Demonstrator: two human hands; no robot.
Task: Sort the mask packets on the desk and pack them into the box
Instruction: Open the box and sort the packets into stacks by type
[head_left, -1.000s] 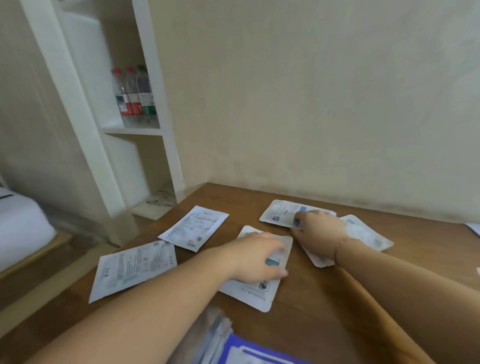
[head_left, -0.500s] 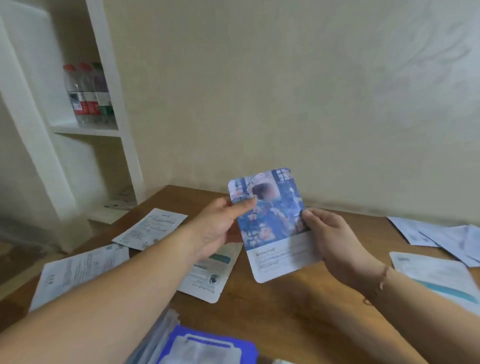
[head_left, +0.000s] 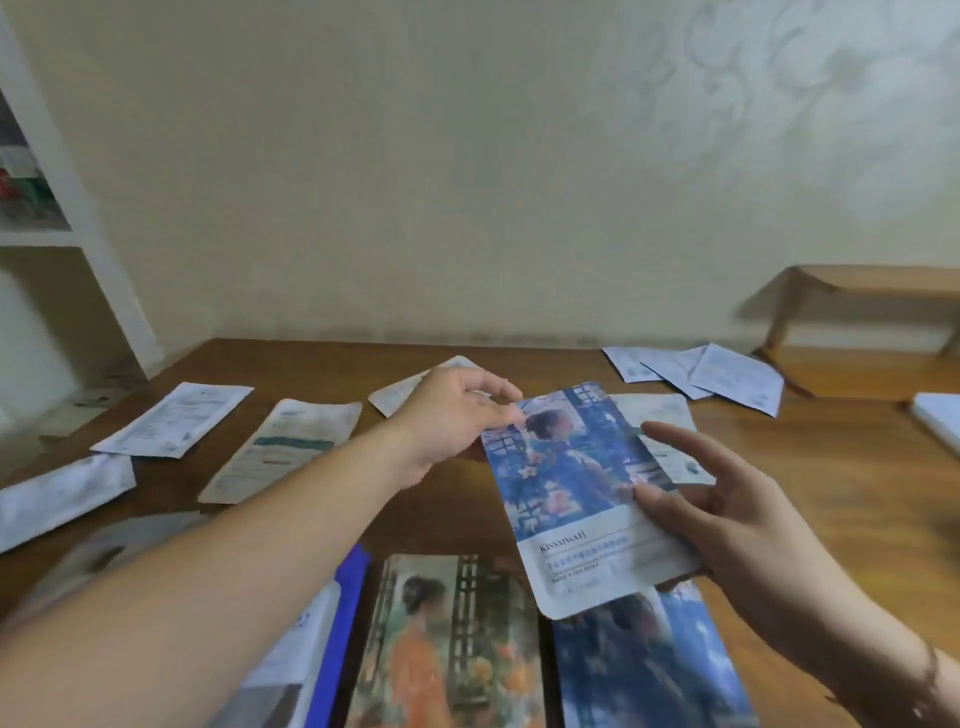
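Observation:
A blue mask packet with a painted figure is held face up, above the wooden desk. My left hand pinches its top left corner. My right hand grips its right edge, thumb on top. Its lower end overhangs a matching blue packet that lies at the front. An orange packet lies beside that one. Left of them is a purple-blue box edge. Several white packets lie face down on the desk, among them one at the left, another beside it, and one behind the held packet.
A loose pile of white packets lies at the back right of the desk. A white object sits at the right edge. A low wooden stand is against the wall on the right, and a white shelf unit stands at the left.
Both hands left the packets on the desk and raised the blue one. It has since come down and to the right, over the blue packet at the front. The view swung right.

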